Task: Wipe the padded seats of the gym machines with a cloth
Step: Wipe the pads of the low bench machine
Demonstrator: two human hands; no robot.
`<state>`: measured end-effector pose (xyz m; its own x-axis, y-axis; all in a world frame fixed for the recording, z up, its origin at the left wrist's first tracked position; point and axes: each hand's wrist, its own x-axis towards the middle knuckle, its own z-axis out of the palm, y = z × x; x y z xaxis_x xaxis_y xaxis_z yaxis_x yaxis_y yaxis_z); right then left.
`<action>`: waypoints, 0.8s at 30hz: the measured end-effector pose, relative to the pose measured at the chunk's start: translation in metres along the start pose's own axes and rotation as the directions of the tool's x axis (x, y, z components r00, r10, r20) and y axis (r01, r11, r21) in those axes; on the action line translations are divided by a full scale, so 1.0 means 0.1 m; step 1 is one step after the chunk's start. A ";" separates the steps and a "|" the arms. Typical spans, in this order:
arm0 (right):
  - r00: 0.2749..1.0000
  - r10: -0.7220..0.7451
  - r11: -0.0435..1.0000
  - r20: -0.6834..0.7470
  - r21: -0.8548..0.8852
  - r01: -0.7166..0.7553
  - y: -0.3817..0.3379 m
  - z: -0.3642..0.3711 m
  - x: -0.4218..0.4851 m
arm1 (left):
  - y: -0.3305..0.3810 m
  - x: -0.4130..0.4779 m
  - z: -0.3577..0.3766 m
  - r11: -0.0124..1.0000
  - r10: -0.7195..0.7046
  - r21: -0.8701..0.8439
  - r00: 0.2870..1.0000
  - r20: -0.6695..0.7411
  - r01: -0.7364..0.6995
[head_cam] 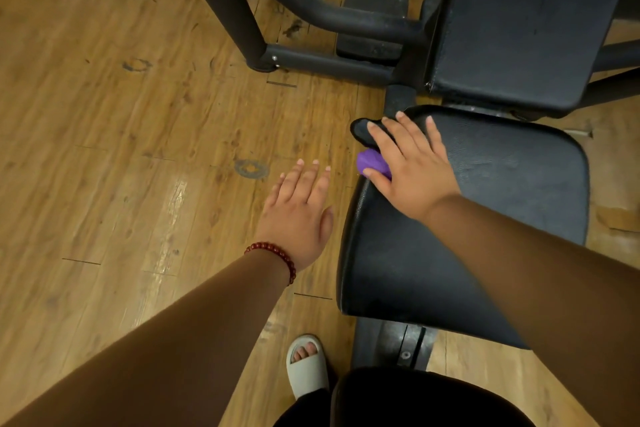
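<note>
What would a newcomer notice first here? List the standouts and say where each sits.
The purple cloth stands out most, bunched at the left edge of the black padded seat under the flat, spread right hand. The left hand, with a red bead bracelet at its wrist, hovers open over the wooden floor beside the seat. A foot in a white slipper shows at the bottom centre.
</note>
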<state>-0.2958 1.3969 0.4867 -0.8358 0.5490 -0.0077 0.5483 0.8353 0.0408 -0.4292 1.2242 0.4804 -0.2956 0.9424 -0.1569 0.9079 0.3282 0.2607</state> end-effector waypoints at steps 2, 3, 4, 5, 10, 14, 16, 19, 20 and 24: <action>1.000 -0.006 0.995 -0.006 0.099 0.006 0.07 0.02 -0.03 | 0.12 0.21 -0.06 0.992 0.006 -0.128 1.000 -0.020 -0.008; 1.000 -0.013 0.987 -0.015 0.160 0.015 0.10 0.03 -0.04 | 0.20 0.33 -0.11 0.977 0.008 -0.213 0.999 -0.041 -0.016; 1.000 -0.013 0.976 -0.028 0.217 0.019 0.14 0.04 -0.06 | 0.28 0.47 -0.16 0.949 -0.003 -0.314 0.998 -0.056 -0.014; 0.999 -0.003 0.965 -0.046 0.263 0.015 0.18 0.05 -0.08 | 0.36 0.60 -0.21 0.909 -0.026 -0.418 0.998 -0.054 0.001; 0.977 0.165 0.917 -0.134 0.386 -0.102 0.46 0.15 -0.17 | 0.65 1.04 -0.20 0.759 -0.046 -0.637 0.986 0.158 0.137; 0.941 0.296 0.905 -0.161 0.363 -0.222 0.45 0.29 -0.10 | 0.75 1.18 -0.04 0.668 -0.130 -0.711 0.975 0.179 0.220; 0.929 0.317 0.914 -0.193 0.323 -0.245 0.42 0.34 -0.08 | 0.77 1.25 -0.01 0.683 -0.162 -0.699 0.977 0.137 0.211; 0.931 0.288 0.931 -0.224 0.293 -0.218 0.43 0.39 -0.09 | 0.75 1.27 0.05 0.663 -0.213 -0.719 0.973 0.089 0.211; 0.932 0.284 0.933 -0.228 0.288 -0.214 0.44 0.40 -0.09 | 0.74 1.24 0.08 0.646 -0.242 -0.734 0.968 0.065 0.211; 0.933 0.274 0.943 -0.235 0.255 -0.213 0.45 0.42 -0.08 | 0.75 1.10 0.15 0.643 -0.241 -0.751 0.971 -0.010 0.152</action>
<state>-0.2636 1.4315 0.4465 -0.6361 0.7337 0.2390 0.7022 0.6788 -0.2150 -0.3895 1.3517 0.4683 -0.5083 0.8363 -0.2057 0.3156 0.4031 0.8590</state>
